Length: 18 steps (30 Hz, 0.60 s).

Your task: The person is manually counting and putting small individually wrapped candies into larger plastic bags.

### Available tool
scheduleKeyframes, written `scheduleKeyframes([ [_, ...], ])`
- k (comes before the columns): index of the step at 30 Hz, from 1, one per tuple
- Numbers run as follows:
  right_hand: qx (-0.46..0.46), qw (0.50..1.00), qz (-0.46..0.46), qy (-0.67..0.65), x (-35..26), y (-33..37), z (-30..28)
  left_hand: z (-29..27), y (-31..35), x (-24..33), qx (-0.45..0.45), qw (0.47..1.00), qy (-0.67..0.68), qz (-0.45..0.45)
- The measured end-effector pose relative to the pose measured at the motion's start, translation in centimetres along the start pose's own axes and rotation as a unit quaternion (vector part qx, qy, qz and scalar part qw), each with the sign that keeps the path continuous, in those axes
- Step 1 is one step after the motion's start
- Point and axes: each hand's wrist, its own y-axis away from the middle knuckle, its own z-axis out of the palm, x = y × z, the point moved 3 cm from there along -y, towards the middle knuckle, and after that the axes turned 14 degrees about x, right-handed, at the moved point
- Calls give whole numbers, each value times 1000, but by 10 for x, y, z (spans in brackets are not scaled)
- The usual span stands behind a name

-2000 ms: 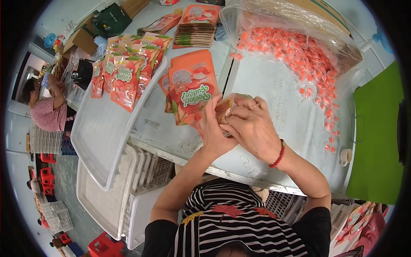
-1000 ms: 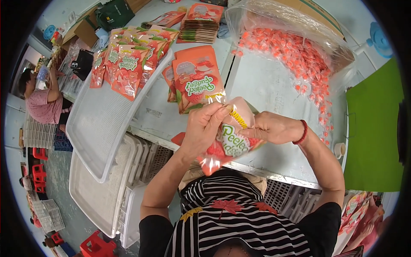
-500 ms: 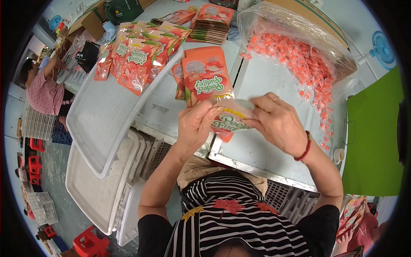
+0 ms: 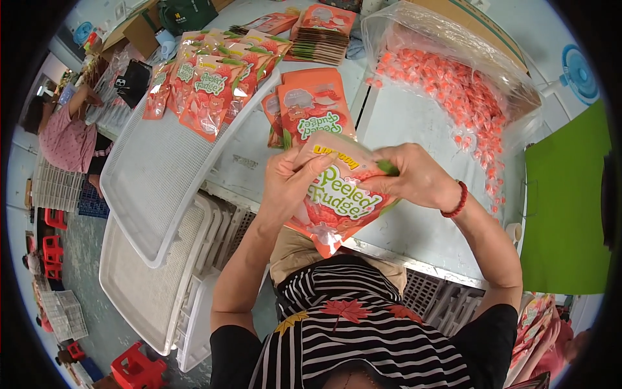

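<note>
Between my hands hangs a red candy pouch [image 4: 340, 198] with green lettering, its printed front toward me and its bottom corner over the table's front edge. My left hand [image 4: 288, 181] pinches its upper left side, thumb across the front. At the upper right side, my right hand [image 4: 414, 175] grips it the same way. Whether the top of the pouch is open I cannot tell. Just beyond it lie flat red pouches [image 4: 314, 97] in a small pile. To the right, wrapped red candies [image 4: 447, 84] spill from a clear plastic bag [image 4: 518, 84] onto the table.
Pouches [image 4: 210, 84] rest on a white mesh tray [image 4: 162, 162] at the left, which juts past the table edge. A stack of flat pouches [image 4: 317, 48] stands at the back. Below are more trays [image 4: 139, 279] and a red stool [image 4: 139, 366]. Another person [image 4: 68, 133] sits far left.
The pouch has turned from a foreshortened tilt to face me, and its bottom has come down toward me. Both hands still hold its upper sides.
</note>
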Motion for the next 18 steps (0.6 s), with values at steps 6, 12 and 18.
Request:
scheduleKeyframes([
  [6, -38, 999, 7, 36, 3, 8, 0, -4, 0, -2, -53, 998, -18, -6],
  [12, 6, 995, -85, 48, 0, 11, 8, 2, 9, -6, -20, 998, -65, 17],
  [18, 25, 990, -126, 66, 4, 4, 6, 5, 0, -11, -37, 989, -132, 49],
])
